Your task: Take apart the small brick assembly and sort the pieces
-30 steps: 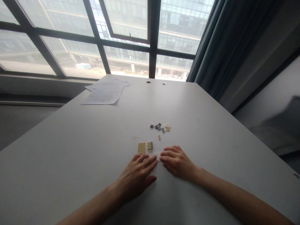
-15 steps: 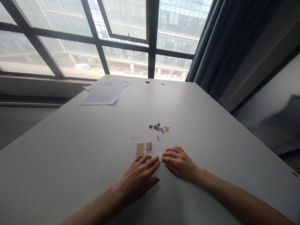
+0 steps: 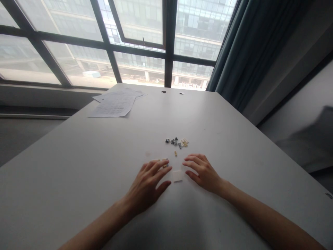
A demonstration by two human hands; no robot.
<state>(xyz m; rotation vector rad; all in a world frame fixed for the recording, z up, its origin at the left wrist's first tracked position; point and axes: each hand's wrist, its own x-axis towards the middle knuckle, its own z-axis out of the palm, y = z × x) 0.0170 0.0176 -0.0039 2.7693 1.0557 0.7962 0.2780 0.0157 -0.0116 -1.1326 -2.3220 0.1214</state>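
Observation:
My left hand [image 3: 153,178] is over the tan building-block plates, its fingers stretched and spread. It covers most of the larger tan plate and part of the small tan and grey plate [image 3: 165,166]. A small white square piece [image 3: 177,176] lies flat on the table between my hands, touched by neither. To its right my right hand [image 3: 201,172] hovers with fingers apart and nothing in them. Just beyond the hands sits a tiny tan brick [image 3: 175,153].
Farther up the white table [image 3: 125,139] are small dark grey bricks [image 3: 174,141] and a cluster of cream bricks [image 3: 184,142]. Printed papers [image 3: 114,104] lie at the far left. Windows and a dark curtain [image 3: 241,52] stand behind the table.
Both hands have come off the white piece, leaving it uncovered. The left hand has shifted left and forward over the tan plates; the right hand has moved slightly forward and right.

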